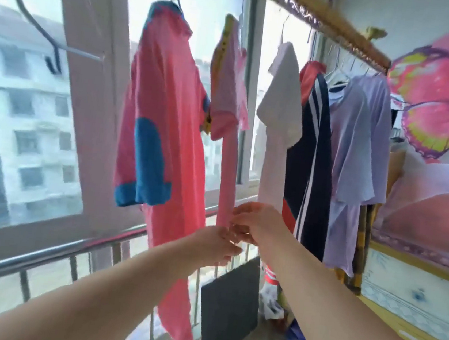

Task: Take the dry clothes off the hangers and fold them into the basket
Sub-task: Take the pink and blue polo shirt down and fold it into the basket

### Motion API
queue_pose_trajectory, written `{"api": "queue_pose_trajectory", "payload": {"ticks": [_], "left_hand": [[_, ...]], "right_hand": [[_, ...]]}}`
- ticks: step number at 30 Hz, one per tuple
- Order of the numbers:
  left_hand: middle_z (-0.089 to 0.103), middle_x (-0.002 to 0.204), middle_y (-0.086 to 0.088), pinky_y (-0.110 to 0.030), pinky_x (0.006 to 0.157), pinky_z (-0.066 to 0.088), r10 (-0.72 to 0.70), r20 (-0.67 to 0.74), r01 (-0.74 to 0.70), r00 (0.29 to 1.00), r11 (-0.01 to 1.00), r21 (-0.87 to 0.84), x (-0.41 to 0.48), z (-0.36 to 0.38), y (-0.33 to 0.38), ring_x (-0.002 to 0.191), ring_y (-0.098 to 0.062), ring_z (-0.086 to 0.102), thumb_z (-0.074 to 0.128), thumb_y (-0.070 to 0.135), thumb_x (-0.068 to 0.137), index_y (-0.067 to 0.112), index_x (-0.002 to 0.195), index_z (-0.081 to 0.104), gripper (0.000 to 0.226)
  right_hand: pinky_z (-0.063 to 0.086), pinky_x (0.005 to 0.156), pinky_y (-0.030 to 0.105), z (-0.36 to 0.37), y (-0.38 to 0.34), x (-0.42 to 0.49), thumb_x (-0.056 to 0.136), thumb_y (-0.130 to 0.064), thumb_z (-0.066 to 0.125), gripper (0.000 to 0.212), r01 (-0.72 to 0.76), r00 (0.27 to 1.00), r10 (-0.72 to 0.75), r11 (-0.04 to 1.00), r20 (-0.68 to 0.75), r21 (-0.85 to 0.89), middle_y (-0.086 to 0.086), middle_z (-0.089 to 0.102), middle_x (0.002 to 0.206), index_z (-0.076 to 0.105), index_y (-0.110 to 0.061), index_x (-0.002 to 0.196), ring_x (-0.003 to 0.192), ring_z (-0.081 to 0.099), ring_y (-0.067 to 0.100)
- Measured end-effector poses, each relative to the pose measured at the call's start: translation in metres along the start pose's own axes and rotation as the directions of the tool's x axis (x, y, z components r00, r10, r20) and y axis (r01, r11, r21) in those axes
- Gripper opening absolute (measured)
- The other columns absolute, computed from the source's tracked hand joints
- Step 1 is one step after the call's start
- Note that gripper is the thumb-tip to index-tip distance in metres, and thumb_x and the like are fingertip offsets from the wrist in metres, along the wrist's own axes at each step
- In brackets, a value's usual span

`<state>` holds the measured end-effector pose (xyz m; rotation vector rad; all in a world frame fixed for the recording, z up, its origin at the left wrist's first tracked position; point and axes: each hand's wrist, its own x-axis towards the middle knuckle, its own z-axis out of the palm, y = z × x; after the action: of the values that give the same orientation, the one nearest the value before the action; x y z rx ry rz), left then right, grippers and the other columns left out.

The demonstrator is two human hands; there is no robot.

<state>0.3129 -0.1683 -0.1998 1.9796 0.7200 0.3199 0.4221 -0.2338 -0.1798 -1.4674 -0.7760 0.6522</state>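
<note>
1. Pale pink short-sleeved garment (231, 109) hangs from the ornate gold rail (327, 22) by the window, second in the row.
2. Left hand (216, 245) and right hand (253, 223) meet at its lower hem, fingers pinched on the pink cloth.
3. Just to its left hangs a bright pink top with blue cuffs (161, 123).
4. To its right hang a white shirt (280, 114), a navy striped jacket (311, 163) and a lilac T-shirt (360, 146).
5. An empty wire hanger (36, 22) hangs far left.
6. A steel railing (40, 255) runs below.
</note>
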Motion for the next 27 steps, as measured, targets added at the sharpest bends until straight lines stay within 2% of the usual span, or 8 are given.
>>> {"api": "queue_pose_trajectory", "payload": {"ticks": [7, 11, 14, 19, 21, 23, 25, 27], "left_hand": [[0.051, 0.074, 0.003, -0.006, 0.042, 0.038, 0.186, -0.107, -0.180, 0.977, 0.982, 0.063, -0.049, -0.076, 0.046, 0.041, 0.006, 0.053, 0.058, -0.002, 0.090, 0.010, 0.099, 0.056, 0.015], [0.062, 0.096, -0.001, -0.016, 0.064, 0.047, 0.211, 0.005, -0.209, 0.977, 0.964, 0.167, -0.078, -0.096, 0.076, 0.071, -0.002, 0.063, 0.059, 0.008, 0.091, 0.023, 0.101, 0.058, 0.018], [0.061, 0.126, -0.015, -0.012, 0.065, 0.049, 0.222, 0.141, -0.244, 0.965, 0.955, 0.167, -0.104, -0.108, 0.094, 0.103, -0.023, 0.066, 0.056, 0.007, 0.094, 0.008, 0.127, 0.055, 0.033], [0.072, 0.100, -0.015, -0.009, 0.050, 0.045, 0.415, -0.051, -0.399, 0.909, 0.897, 0.190, -0.133, -0.100, 0.130, 0.062, -0.004, 0.065, 0.062, 0.004, 0.088, 0.006, 0.103, 0.069, 0.017], [0.074, 0.089, -0.003, -0.017, 0.053, 0.049, 0.546, -0.226, -0.462, 0.807, 0.821, 0.336, -0.137, -0.099, 0.146, 0.068, -0.013, 0.068, 0.060, 0.007, 0.085, 0.015, 0.093, 0.071, 0.016], [0.070, 0.093, 0.007, -0.017, 0.061, 0.049, 0.727, -0.357, -0.459, 0.587, 0.662, 0.592, -0.140, -0.102, 0.162, 0.074, -0.008, 0.062, 0.053, 0.010, 0.085, 0.026, 0.094, 0.067, 0.023], [0.061, 0.109, 0.013, -0.021, 0.087, 0.044, 0.848, -0.402, -0.332, 0.345, 0.511, 0.793, -0.138, -0.112, 0.176, 0.098, -0.006, 0.055, 0.051, 0.011, 0.085, 0.033, 0.104, 0.061, 0.031], [0.049, 0.126, 0.010, -0.035, 0.104, 0.026, 0.861, -0.455, -0.067, 0.225, 0.480, 0.875, -0.128, -0.124, 0.187, 0.122, -0.012, 0.040, 0.052, 0.015, 0.083, 0.033, 0.119, 0.051, 0.040]], "right_hand": [[0.045, 0.041, 0.021, 0.053, -0.083, -0.023, 0.079, 0.019, 0.060, 0.021, 0.205, 0.978, -0.200, 0.972, -0.056, 0.113, 0.012, 0.061, 0.059, 0.062, -0.001, 0.071, 0.038, 0.055, 0.013], [0.040, 0.037, 0.017, 0.065, -0.123, -0.029, 0.085, 0.020, 0.050, 0.022, 0.260, 0.965, -0.263, 0.941, -0.013, 0.218, 0.004, 0.059, 0.048, 0.057, 0.002, 0.074, 0.032, 0.053, 0.012], [0.040, 0.039, 0.015, 0.076, -0.156, -0.032, 0.089, 0.012, 0.049, 0.016, 0.323, 0.946, -0.323, 0.935, -0.022, 0.144, 0.004, 0.061, 0.054, 0.060, 0.001, 0.085, 0.034, 0.055, 0.007], [0.049, 0.062, 0.032, 0.068, -0.181, -0.035, 0.088, 0.006, 0.051, 0.018, 0.374, 0.924, -0.382, 0.909, 0.005, 0.185, 0.010, 0.068, 0.066, 0.064, -0.004, 0.080, 0.060, 0.064, 0.026], [0.049, 0.067, 0.040, 0.060, -0.189, -0.044, 0.080, 0.003, 0.058, 0.006, 0.435, 0.898, -0.440, 0.893, 0.022, 0.112, 0.024, 0.062, 0.071, 0.063, 0.002, 0.078, 0.070, 0.061, 0.035], [0.049, 0.060, 0.040, 0.052, -0.194, -0.044, 0.084, 0.001, 0.054, 0.010, 0.453, 0.891, -0.452, 0.891, 0.035, -0.034, 0.028, 0.059, 0.064, 0.060, 0.009, 0.081, 0.066, 0.062, 0.038], [0.044, 0.046, 0.025, 0.043, -0.197, -0.039, 0.090, -0.004, 0.047, 0.019, 0.359, 0.933, -0.358, 0.933, 0.024, -0.030, 0.013, 0.060, 0.048, 0.060, -0.001, 0.075, 0.045, 0.061, 0.025], [0.033, 0.046, 0.022, 0.034, -0.200, -0.037, 0.088, -0.010, 0.047, 0.024, 0.312, 0.948, -0.309, 0.949, 0.074, -0.044, 0.006, 0.059, 0.044, 0.058, -0.005, 0.067, 0.033, 0.055, 0.018]]}}
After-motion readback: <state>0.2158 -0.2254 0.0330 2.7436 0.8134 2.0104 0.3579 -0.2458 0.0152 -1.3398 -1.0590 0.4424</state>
